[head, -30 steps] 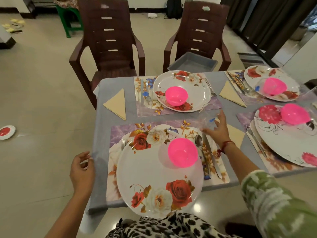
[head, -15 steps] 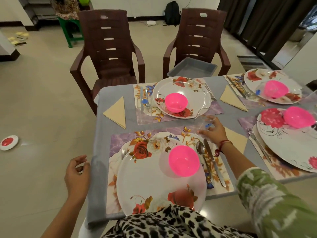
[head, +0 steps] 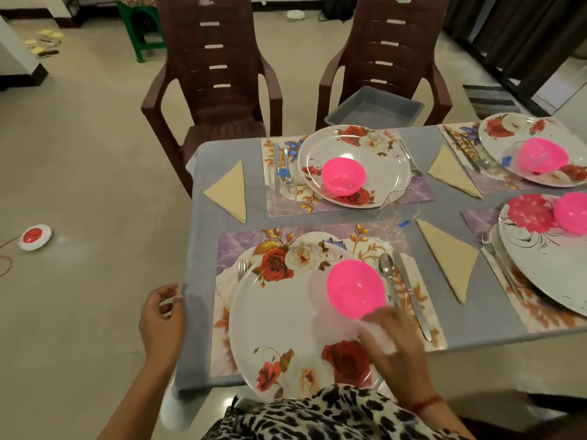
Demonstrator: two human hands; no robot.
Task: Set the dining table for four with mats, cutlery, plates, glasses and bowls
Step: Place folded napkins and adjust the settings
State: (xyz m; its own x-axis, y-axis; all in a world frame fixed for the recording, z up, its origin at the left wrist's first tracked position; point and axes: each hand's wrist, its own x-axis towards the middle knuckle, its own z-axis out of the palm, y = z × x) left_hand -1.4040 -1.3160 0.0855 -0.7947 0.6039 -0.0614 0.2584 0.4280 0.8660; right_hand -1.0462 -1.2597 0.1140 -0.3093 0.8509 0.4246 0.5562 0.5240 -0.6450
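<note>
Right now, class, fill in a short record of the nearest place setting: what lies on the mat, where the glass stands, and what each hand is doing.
Base: floral plate on the near mat
Bowl: pink bowl, upright on the plate's right part
Left of plate: fork
Right of plate: spoon, then knife
Drink: clear glass at the mat's far right corner
Hand one: left hand at the tablecloth edge, fingers loosely curled, holding nothing
Hand two: right hand blurred, over the plate beside the bowl; grip unclear
</note>
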